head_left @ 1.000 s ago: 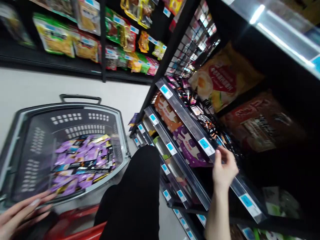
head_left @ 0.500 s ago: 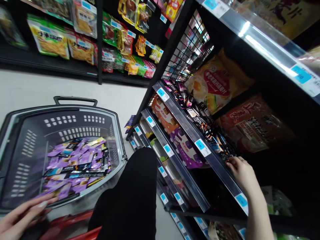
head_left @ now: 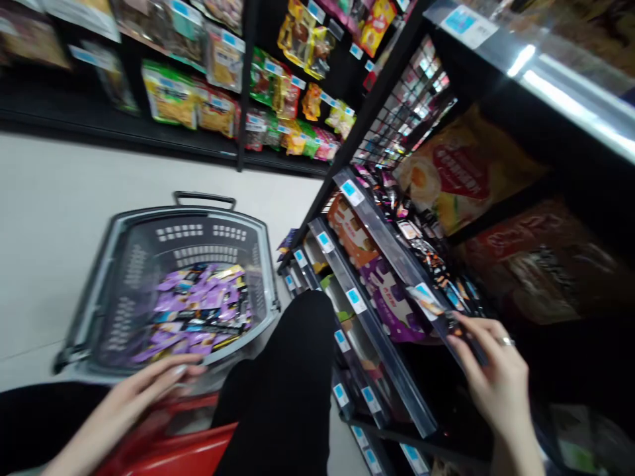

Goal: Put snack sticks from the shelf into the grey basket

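Dark sachet (head_left: 453,324) pinched in right fingertips at the shelf edge

Head view, only camera:
- Right hand (head_left: 496,370): thumb and index finger pinch the sachet; ring on one finger. Sachet is blurred, full outline unclear. Sits at the clear shelf rail (head_left: 384,231), near a blue-and-white price tag (head_left: 421,292).
- Loose sachet pile (head_left: 431,254), mostly black with orange and pink bits, lies on the shelf behind that rail, just beyond the right hand.
- Left hand (head_left: 149,390): fingers stretched out, loosely together, at the near rim of the grey basket (head_left: 238,346). Can't tell if they press on it.
- Basket is on the floor left of the black-clad knee (head_left: 307,344). Heap of purple, black and yellow packets (head_left: 203,304) inside, on the bottom.
- Red plastic piece (head_left: 198,449) below the left hand, partly covered by the leg.
- Shelf back: yellow bag (head_left: 456,165) and reddish-brown bag (head_left: 540,258), both behind the pile.
- One level down: orange box (head_left: 350,228) next to purple box (head_left: 389,297).
- Far side: black rack with hanging snack bags (head_left: 171,96), blurred.
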`<state>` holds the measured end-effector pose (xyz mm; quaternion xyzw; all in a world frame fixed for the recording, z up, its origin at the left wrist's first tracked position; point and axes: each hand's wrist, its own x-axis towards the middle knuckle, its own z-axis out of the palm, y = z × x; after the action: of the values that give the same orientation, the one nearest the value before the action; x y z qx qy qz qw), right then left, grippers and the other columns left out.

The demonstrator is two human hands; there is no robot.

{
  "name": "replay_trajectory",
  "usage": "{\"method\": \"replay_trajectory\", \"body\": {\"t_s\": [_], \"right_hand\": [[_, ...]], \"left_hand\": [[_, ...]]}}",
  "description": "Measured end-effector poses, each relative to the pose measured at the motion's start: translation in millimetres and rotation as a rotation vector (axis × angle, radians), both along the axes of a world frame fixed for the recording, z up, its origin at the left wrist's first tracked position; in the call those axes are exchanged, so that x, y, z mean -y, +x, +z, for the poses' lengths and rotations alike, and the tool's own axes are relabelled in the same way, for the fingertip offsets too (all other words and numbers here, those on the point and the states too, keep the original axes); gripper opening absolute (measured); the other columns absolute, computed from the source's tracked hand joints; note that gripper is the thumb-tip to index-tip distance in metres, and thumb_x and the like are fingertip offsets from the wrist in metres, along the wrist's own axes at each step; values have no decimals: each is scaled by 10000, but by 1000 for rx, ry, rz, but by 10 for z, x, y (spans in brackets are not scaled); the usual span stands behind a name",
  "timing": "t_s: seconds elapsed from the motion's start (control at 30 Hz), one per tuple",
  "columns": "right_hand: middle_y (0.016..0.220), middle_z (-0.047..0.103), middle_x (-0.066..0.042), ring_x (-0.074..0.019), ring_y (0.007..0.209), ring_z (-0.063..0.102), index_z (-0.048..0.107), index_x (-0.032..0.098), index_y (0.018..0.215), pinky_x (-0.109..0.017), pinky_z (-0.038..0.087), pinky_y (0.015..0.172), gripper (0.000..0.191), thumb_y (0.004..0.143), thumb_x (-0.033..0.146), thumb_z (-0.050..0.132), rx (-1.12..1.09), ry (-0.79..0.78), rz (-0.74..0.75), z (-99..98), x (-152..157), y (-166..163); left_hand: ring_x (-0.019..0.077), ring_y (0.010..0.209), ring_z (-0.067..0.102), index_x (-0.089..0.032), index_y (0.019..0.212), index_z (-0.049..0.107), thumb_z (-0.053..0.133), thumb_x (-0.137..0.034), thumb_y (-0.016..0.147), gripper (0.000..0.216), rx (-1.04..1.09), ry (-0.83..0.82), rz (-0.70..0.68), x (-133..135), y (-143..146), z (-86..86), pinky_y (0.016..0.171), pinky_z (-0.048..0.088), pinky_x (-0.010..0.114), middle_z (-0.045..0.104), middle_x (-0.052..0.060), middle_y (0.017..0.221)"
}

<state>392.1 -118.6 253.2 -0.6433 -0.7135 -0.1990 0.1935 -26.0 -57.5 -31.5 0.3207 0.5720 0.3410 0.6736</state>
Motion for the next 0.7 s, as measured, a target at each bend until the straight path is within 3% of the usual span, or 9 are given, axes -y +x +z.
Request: {"method": "replay_trajectory", "body": {"t_s": [0.07, 0.17, 0.23, 0.33, 0.43, 0.5, 0.6, 0.7], "right_hand": [[903, 576, -75, -211, 859, 575, 574, 230, 1137, -354, 492, 751, 293, 849, 214, 521, -82, -54, 248, -359, -183, -482], [874, 567, -76, -236, 981, 542, 574, 225, 1150, -420, 487, 846, 338, 842, 111, 499, -160, -121, 579, -1058, -449, -1212], [844, 566, -68, -223, 991, 546, 591, 222, 1137, -431, 473, 896, 358, 841, 62, 472, -199, -175, 789, -1483, -571, -1641], [861, 564, -60, -207, 968, 561, 632, 253, 1074, -458, 442, 940, 330, 835, 74, 492, -348, -268, 966, -1915, -725, -2066], [1079, 539, -90, -261, 1089, 519, 592, 273, 1120, -500, 427, 938, 342, 780, 254, 622, -726, -528, 843, -2140, -920, -2223], [1093, 554, -101, -258, 1011, 587, 503, 249, 1206, -452, 507, 827, 473, 772, 401, 613, -1074, -873, 698, -2245, -1051, -2253], [813, 631, -40, -186, 634, 664, 508, 198, 1111, -335, 554, 581, 455, 768, 486, 587, -1473, -1304, 496, -2400, -1170, -2270], [597, 610, 18, -156, 466, 618, 538, 175, 851, -264, 508, 457, 388, 657, 466, 704, -1554, -1344, 397, -2531, -1194, -2251]], "left_hand": [[202, 731, 636, -217, 958, 654, 611, -552, 695, 428, 356, 13, -73, 126, 134, 279, 662, 531, 285, 706, 31, 796], [236, 683, 646, -126, 1062, 598, 551, -637, 691, 632, 755, 38, -149, 261, 226, 478, 525, 548, 328, 684, 133, 836], [270, 701, 660, -142, 1127, 543, 569, -670, 646, 715, 828, 34, -119, 301, 172, 490, 461, 547, 341, 659, 148, 926], [243, 679, 670, -126, 1076, 548, 729, -398, 636, 548, 662, 6, -1, 328, -4, 460, 425, 537, 266, 648, 134, 920], [213, 666, 671, -113, 990, 565, 764, -211, 606, 443, 494, 16, 138, 337, -127, 432, 432, 534, 227, 649, 100, 864], [220, 688, 673, -121, 984, 562, 764, -217, 604, 441, 441, 50, 192, 329, -144, 406, 440, 540, 239, 643, 98, 899], [231, 685, 675, -129, 980, 558, 772, -231, 583, 462, 361, 75, 190, 302, -111, 363, 435, 535, 259, 628, 110, 980], [235, 675, 676, -125, 990, 554, 767, -243, 584, 474, 270, 62, 110, 271, -88, 334, 458, 534, 273, 643, 104, 935]]}}
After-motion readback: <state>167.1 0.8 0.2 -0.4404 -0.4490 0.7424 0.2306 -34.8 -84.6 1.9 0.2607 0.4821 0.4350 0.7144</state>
